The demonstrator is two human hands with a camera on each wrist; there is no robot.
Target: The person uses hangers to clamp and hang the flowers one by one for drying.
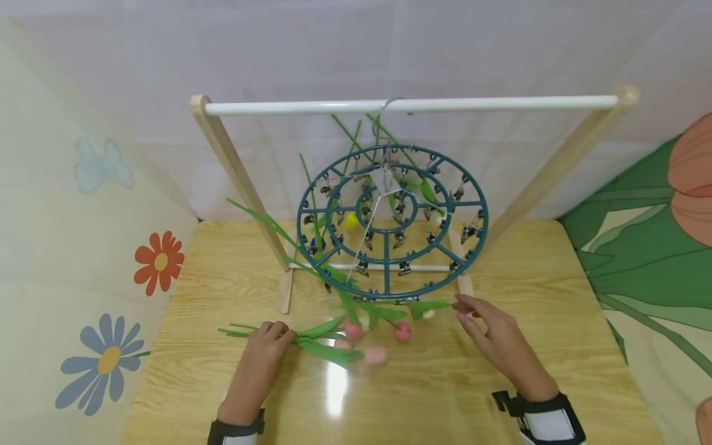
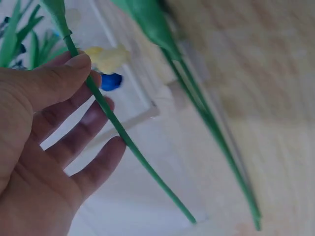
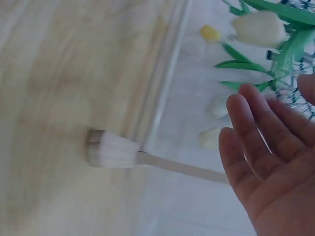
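My left hand (image 1: 276, 332) pinches a green flower stem (image 2: 109, 116) between thumb and fingers, low over the table. The bunch of artificial tulips (image 1: 356, 340) with pink buds trails to the right of that hand. A second stem (image 2: 211, 129) runs beside the held one. A teal round clip hanger (image 1: 392, 222) hangs from the white rod (image 1: 411, 105) with several flowers clipped to it. My right hand (image 1: 466, 311) is open and holds nothing, its fingertips just below the hanger's lower right rim. Beyond the right hand (image 3: 266, 147) are a white tulip (image 3: 258, 27) and green leaves.
The wooden rack (image 1: 233, 167) stands at the back of the wooden table (image 1: 445, 383), its feet on either side of the hanger. Flower-patterned cloth covers the wall to the left (image 1: 100, 272) and right (image 1: 656, 247). A rod end (image 3: 110, 150) of the rack shows in the right wrist view.
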